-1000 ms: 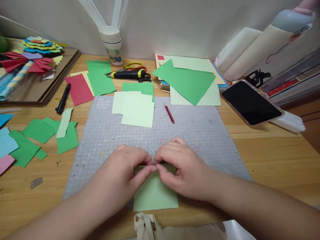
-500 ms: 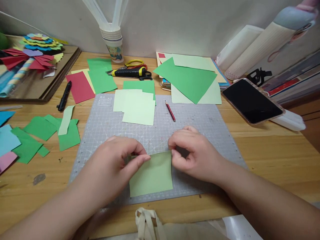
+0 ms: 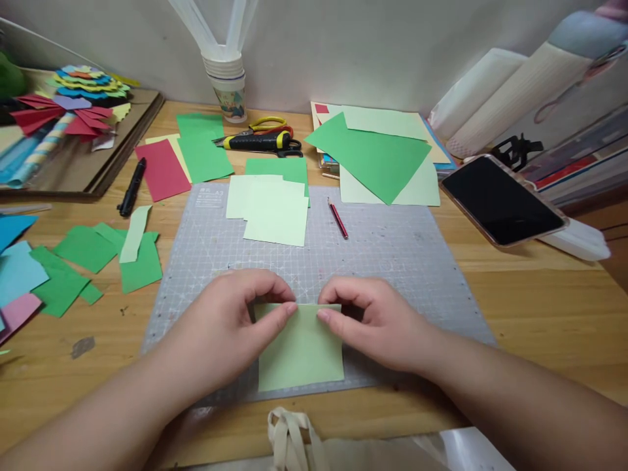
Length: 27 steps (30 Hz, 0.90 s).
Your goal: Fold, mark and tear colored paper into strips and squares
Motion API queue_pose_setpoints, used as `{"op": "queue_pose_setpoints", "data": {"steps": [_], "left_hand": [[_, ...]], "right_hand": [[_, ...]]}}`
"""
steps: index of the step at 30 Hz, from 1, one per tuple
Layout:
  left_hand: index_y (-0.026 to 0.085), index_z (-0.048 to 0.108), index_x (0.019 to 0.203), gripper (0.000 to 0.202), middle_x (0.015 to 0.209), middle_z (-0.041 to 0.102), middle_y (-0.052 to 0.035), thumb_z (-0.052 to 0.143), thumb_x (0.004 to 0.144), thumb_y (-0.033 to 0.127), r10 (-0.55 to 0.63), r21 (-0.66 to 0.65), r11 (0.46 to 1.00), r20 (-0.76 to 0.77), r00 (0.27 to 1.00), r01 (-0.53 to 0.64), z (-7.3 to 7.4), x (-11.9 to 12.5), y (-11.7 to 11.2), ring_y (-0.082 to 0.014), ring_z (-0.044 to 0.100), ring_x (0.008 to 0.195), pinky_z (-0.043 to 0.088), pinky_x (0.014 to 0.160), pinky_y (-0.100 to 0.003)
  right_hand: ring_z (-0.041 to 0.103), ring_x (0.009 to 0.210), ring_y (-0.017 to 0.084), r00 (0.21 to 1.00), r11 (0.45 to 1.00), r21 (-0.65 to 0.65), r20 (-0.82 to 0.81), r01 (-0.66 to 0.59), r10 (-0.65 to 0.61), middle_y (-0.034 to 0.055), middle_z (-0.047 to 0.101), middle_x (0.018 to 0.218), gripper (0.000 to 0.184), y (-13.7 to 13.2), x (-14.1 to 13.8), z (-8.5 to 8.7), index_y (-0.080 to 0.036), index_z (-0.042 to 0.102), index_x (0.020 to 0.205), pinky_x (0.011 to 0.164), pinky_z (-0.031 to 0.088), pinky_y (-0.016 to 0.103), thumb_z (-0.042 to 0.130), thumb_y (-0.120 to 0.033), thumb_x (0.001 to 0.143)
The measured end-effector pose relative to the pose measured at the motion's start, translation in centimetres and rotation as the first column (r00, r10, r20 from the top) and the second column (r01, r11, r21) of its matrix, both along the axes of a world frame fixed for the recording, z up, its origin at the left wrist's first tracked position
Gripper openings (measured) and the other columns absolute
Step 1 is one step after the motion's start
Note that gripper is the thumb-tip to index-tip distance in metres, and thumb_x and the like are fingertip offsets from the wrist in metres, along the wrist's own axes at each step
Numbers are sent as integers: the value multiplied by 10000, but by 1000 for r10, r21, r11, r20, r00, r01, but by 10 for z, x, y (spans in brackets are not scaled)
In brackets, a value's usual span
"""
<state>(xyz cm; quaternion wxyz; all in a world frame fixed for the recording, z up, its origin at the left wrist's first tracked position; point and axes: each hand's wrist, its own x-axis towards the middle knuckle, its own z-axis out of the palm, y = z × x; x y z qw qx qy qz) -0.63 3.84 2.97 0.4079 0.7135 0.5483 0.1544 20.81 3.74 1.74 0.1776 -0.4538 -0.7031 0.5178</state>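
Note:
A light green sheet of paper [image 3: 301, 353] is held at the near edge of the grey cutting mat [image 3: 392, 261]. My left hand [image 3: 245, 314] pinches its top edge left of the middle, thumb in front and fingers behind. On the same edge, near the right corner, my right hand [image 3: 373, 320] pinches it the same way. The fingertips behind the paper are partly hidden. Beyond the hands, pale green paper pieces [image 3: 277, 219] overlap on the mat, and a dark red pencil [image 3: 337, 218] lies to their right.
Green scraps [image 3: 59, 281] and a black pen [image 3: 131, 188] lie at left. A yellow-black cutter [image 3: 255, 141] and scissors [image 3: 289, 149] lie near a stack of paper cups [image 3: 228, 91]. Green paper [image 3: 373, 157] tops a pile at the back. A phone [image 3: 505, 199] leans at right.
My right hand has moved left and inward from the paper's right edge and now pinches its top edge. My left hand keeps its pinch. The view has shifted slightly.

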Motion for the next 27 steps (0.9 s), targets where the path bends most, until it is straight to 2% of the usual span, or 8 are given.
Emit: {"op": "queue_pose_setpoints", "data": {"steps": [2,4,7,11,14,20,27], "left_hand": [[255,676,832,149,837,698,37,552,829,338,-68,51,996,20,997,67,0,3,-2,-149,602,789,430,721,-288],[239,657,791,152,794,684,39,519,835,285,-131,89,988,19,991,129,0,7,-3,-144,595,779,420,756,-305],[213,602,733,136,698,633,49,494,813,232,-182,132,974,-19,983,183,-1,12,-5,-126,548,688,393,728,-307],[197,531,676,96,628,561,59,481,757,185,-189,174,965,-62,980,197,0,13,-5,-115,490,636,370,696,-293],[197,501,641,107,590,535,62,472,744,186,-174,181,966,-73,982,185,2,10,-4,-109,471,600,361,665,-283],[205,503,623,115,595,557,56,473,733,192,-95,199,974,-68,993,107,6,0,-1,-110,497,608,361,575,-239],[210,519,608,105,559,524,57,498,705,243,40,123,992,-106,994,-26,13,-9,8,-93,433,494,309,449,-211]], "right_hand": [[451,569,92,1000,999,17,14,-28,28,-49,510,630,110,-2,-3,-1,-198,562,749,528,360,225,541,-220,854],[456,566,85,998,997,48,33,-57,56,-54,518,627,103,-3,-4,-2,-195,572,751,523,356,216,545,-204,850],[463,573,84,996,990,110,45,-87,82,-52,529,627,126,-4,-6,-4,-193,582,756,537,359,216,537,-215,871],[483,601,90,996,975,208,-5,-81,84,-40,539,642,154,-5,-6,-5,-189,565,730,565,375,216,521,-193,878],[488,593,90,998,972,231,-48,-39,52,-39,539,634,169,-3,-4,-3,-191,551,704,554,377,213,521,-182,870],[482,569,98,997,980,191,-63,62,-51,-31,546,615,172,5,5,5,-197,543,678,525,374,224,530,-188,849],[512,603,124,979,955,222,-106,195,-175,-13,561,641,169,14,16,9,-212,542,661,552,399,252,544,-185,828]]}}
